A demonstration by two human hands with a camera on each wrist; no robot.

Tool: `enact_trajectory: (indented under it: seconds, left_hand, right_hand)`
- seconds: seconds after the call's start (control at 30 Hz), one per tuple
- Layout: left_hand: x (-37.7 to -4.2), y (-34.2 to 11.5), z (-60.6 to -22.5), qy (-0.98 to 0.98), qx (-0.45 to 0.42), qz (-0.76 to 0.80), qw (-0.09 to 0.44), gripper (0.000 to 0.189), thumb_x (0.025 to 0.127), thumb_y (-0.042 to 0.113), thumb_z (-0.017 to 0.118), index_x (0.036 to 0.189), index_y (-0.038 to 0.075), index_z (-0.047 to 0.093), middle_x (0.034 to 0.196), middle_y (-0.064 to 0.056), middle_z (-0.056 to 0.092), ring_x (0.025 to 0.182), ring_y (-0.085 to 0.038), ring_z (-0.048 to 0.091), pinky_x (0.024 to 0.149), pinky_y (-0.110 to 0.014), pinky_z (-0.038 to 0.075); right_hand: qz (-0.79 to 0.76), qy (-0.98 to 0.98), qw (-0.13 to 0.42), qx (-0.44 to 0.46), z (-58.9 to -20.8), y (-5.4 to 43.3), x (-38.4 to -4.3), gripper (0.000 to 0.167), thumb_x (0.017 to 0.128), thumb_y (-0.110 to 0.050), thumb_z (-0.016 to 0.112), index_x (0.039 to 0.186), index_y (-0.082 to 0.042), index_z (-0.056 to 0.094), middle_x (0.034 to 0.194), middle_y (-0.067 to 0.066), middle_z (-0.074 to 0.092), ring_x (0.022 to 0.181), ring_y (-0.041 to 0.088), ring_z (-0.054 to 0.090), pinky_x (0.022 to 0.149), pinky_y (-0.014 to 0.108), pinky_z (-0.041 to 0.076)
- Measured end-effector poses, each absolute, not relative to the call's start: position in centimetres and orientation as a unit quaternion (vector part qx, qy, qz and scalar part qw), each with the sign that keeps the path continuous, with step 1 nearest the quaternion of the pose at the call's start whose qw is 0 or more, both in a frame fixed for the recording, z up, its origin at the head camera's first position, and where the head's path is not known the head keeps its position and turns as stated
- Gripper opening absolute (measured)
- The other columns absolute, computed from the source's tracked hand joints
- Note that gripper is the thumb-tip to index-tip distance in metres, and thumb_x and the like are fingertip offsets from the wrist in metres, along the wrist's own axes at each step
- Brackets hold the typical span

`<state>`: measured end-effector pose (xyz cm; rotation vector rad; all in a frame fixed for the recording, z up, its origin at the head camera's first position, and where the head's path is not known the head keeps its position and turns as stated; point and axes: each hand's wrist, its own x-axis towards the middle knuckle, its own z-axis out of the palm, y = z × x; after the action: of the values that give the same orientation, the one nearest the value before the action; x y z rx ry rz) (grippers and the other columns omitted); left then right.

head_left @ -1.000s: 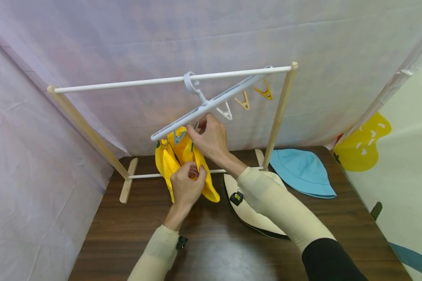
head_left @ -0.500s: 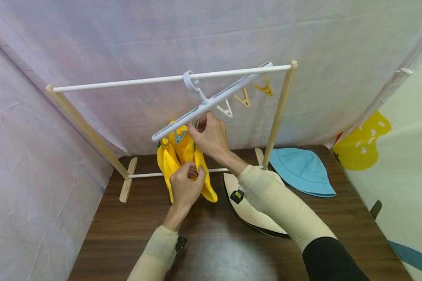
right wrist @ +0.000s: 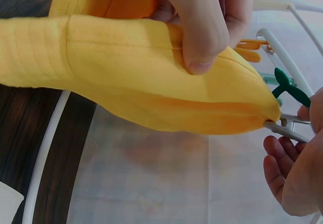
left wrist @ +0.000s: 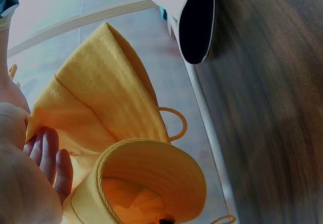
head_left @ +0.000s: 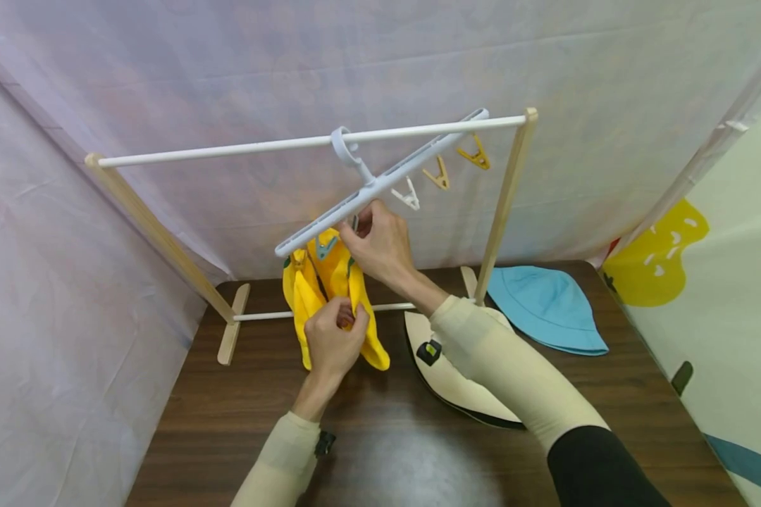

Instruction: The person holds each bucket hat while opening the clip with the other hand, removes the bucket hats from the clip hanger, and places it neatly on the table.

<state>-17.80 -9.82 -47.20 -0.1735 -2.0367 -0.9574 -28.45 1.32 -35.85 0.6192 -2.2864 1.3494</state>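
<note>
A yellow bucket hat (head_left: 301,303) with a green sprout (right wrist: 285,87) hangs under the left end of a pale blue clip hanger (head_left: 390,176), crown up. My left hand (head_left: 335,336) pinches the hat's side between thumb and fingers. Up near the crown, my right hand (head_left: 380,243) pinches a grey clip (right wrist: 283,131), whose tip meets the hat's edge in the right wrist view. A yellow-orange clip (head_left: 299,260) and a blue-grey clip (head_left: 325,248) sit along the top of the hat. In the left wrist view the hat's brim (left wrist: 151,156) curls open below the crown.
The hanger's hook goes over the white bar (head_left: 228,150) of a wooden-legged rack. White (head_left: 408,194), beige (head_left: 439,174) and yellow (head_left: 475,153) clips dangle at its right. A cream hat (head_left: 450,380) and a light blue bucket hat (head_left: 542,310) lie on the brown table (head_left: 228,436).
The hanger's right end has risen slightly. Both hands keep their holds with barely any shift, and the hat's lower edge has drawn in a little to the left.
</note>
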Motion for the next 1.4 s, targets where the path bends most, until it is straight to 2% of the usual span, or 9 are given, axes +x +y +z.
enact_trajectory:
  seconds: [0.2, 0.47, 0.87, 1.27, 1.4]
  left_hand:
    - [-17.6, -10.0, -47.4, -0.818, -0.072, -0.386, 0.421, 0.013, 0.092, 0.01, 0.08, 0.083, 0.003, 0.073, 0.068, -0.01, 0.074, 0.057, -0.024, 0.071, 0.055, -0.037, 0.061]
    - [-17.3, -10.0, -47.7, -0.814, -0.075, -0.385, 0.429, 0.011, 0.091, 0.01, 0.08, 0.084, 0.004, 0.075, 0.066, -0.008, 0.072, 0.056, -0.02, 0.069, 0.054, -0.032, 0.058]
    - [-16.6, -10.3, -48.5, -0.819, -0.072, -0.383, 0.421, 0.013, 0.088, 0.008, 0.08, 0.079, 0.003, 0.072, 0.064, -0.009, 0.072, 0.055, -0.02, 0.07, 0.053, -0.035, 0.06]
    - [-15.4, -11.2, -48.7, -0.83, -0.091, -0.355, 0.42, 0.015, 0.086, 0.005, 0.081, 0.078, 0.005, 0.069, 0.064, -0.007, 0.07, 0.057, -0.018, 0.07, 0.053, -0.034, 0.059]
    - [-15.0, -11.4, -49.0, -0.836, -0.098, -0.344, 0.416, 0.015, 0.085, 0.005, 0.082, 0.077, 0.005, 0.069, 0.064, -0.006, 0.07, 0.056, -0.017, 0.069, 0.053, -0.031, 0.058]
  right_hand:
    - [0.489, -0.817, 0.204, 0.229, -35.9, 1.4, -28.5, 0.027, 0.102, -0.027, 0.08, 0.099, -0.006, 0.063, 0.086, 0.01, 0.073, 0.072, 0.024, 0.068, 0.06, 0.03, 0.05]
    - [0.488, -0.814, 0.208, 0.236, -35.9, 1.5, -28.6, 0.026, 0.102, -0.026, 0.079, 0.099, -0.005, 0.064, 0.086, 0.011, 0.075, 0.074, 0.025, 0.069, 0.064, 0.031, 0.052]
    - [0.488, -0.82, 0.204, 0.22, -36.0, 1.5, -28.8, 0.018, 0.098, -0.021, 0.077, 0.097, -0.006, 0.066, 0.086, 0.011, 0.075, 0.076, 0.027, 0.068, 0.07, 0.034, 0.053]
    - [0.488, -0.822, 0.195, 0.221, -36.0, 1.7, -28.8, 0.024, 0.098, -0.026, 0.08, 0.099, -0.005, 0.067, 0.087, 0.011, 0.076, 0.076, 0.026, 0.07, 0.069, 0.033, 0.055]
    - [0.488, -0.823, 0.187, 0.222, -36.0, 1.7, -28.9, 0.027, 0.098, -0.029, 0.081, 0.101, -0.005, 0.068, 0.088, 0.012, 0.077, 0.076, 0.026, 0.07, 0.069, 0.035, 0.057]
